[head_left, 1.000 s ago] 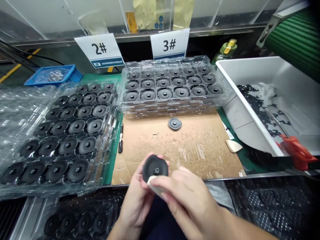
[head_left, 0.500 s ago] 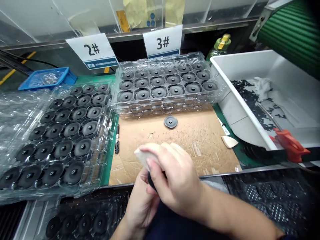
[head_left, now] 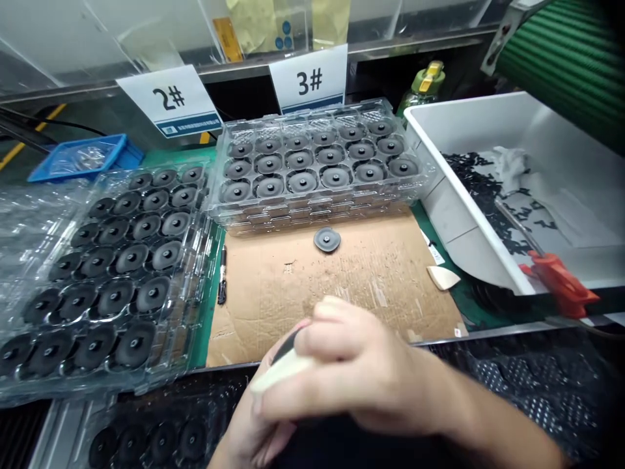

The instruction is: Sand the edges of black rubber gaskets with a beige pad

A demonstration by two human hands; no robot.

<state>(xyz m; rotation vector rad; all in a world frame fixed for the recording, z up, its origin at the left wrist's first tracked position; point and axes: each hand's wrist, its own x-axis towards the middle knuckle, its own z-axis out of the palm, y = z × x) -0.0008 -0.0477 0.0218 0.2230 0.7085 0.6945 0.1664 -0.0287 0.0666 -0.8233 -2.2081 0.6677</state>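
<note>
So, right hand (head_left: 354, 368): my fingers pinch a pale wedge (head_left: 280, 374).
Left hand (head_left: 256, 420): my fingers hold a black disc (head_left: 285, 346), mostly hidden.
Cardboard (head_left: 273, 306): one grey disc (head_left: 327, 240).

green worktop (head_left: 203, 329), metal rail (head_left: 420, 43), yellow-lined floor (head_left: 19, 147)

A single camera, worn on the person's head, gives the only view. It looks forward and steeply down over the surface (head_left: 206, 319), from the side where the person's forearms enter at the bottom edge. The right hand (head_left: 354, 371) is nearest and largest, partly covering the left hand (head_left: 251, 413). The cardboard (head_left: 278, 303) fills the middle distance; the paper sign (head_left: 312, 85) and shelf edge (head_left: 390, 47) lie farther off. The wide frame tilts, its shelf line climbing rightward.
</note>
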